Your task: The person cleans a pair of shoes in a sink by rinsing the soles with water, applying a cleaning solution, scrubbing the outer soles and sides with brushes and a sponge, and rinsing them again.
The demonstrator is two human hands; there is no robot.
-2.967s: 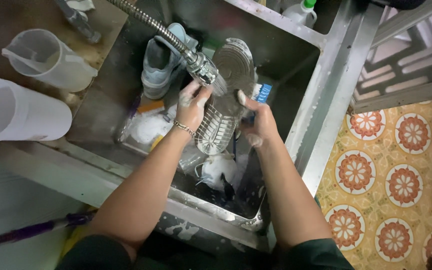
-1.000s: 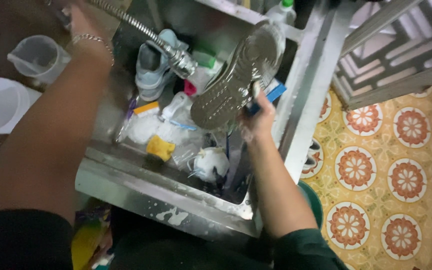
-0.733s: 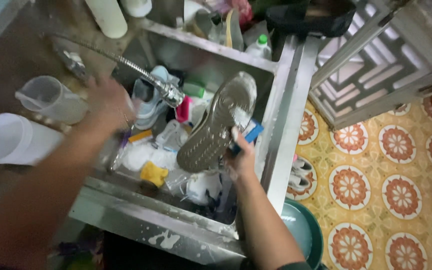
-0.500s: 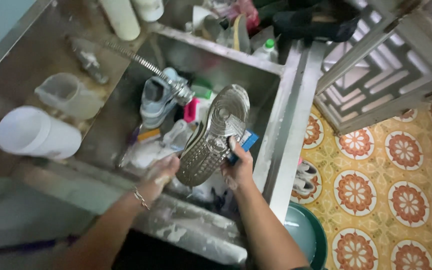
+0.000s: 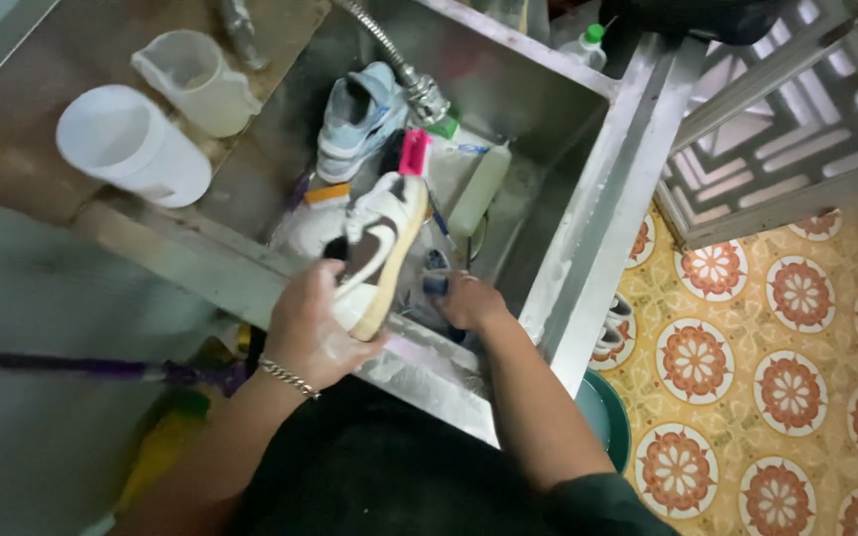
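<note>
Yellow floor tiles [image 5: 796,387] patterned with red-and-white rosettes are seen at the right, and a green basin [image 5: 598,417] is tucked at the foot of a stainless steel sink [image 5: 588,248]. A purple handle [image 5: 81,368] is seen low at the left.

At the near rim, a white and brown sneaker [image 5: 377,248] is gripped at its near end by the left hand [image 5: 312,333], the fingers being closed around it. The right hand [image 5: 467,301] is lowered inside the sink just beside the shoe, curled over something dark that cannot be made out; how far it is open cannot be told.

Half a second ago the sneaker was held sole-up in the right hand; it is now turned upper-side up and has been passed to the left hand. Its long axis runs from the near rim away into the basin, tilted slightly rightward, with the far end raised.

Farther in, a pale blue sneaker [image 5: 357,119], a pink item [image 5: 413,152] and a pale bottle [image 5: 482,187] are seen below a metal hose sprayer [image 5: 419,89]. On the counter at the left, a white cup [image 5: 121,144] and a clear jug [image 5: 201,79] are placed.
</note>
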